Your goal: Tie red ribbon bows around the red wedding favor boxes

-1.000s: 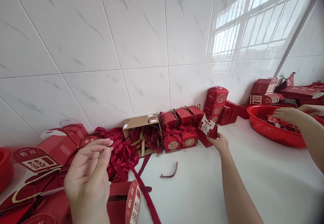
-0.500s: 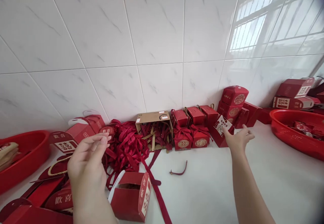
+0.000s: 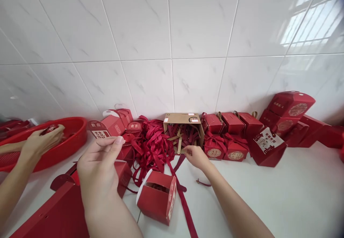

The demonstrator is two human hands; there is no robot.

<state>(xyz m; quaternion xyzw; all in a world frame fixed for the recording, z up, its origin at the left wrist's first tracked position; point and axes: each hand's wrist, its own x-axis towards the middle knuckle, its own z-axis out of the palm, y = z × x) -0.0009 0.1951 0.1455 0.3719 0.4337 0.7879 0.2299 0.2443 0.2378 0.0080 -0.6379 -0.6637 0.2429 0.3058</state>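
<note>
My left hand [image 3: 103,162] is raised at left of centre, thumb and fingertips pinched; anything between them is too small to make out. At the front of a cardboard box [image 3: 168,120] is my right hand [image 3: 197,157], its fingers curled together with the tips partly hidden. Dark red and tan straps [image 3: 185,136] fill that box. Between my arms sits a red gift box [image 3: 156,195], its top flaps not fully closed. Beside the cardboard box lies a heap of red ribbon [image 3: 154,143], one strand trailing forward. A short dark strap [image 3: 203,183] lies under my right wrist.
Red boxes with bows [image 3: 215,146] line the wall at right, beside a tilted red box [image 3: 267,146] and stacked boxes [image 3: 291,105]. At left, another person's hands [image 3: 44,141] hold a red item over a red plastic basket [image 3: 77,127]. More red boxes [image 3: 115,123] stand behind my left hand.
My right hand has moved left from the tilted box to the cardboard box, its spread fingers now curled. My left hand stays pinched. The view has turned left, bringing another person's hands in.
</note>
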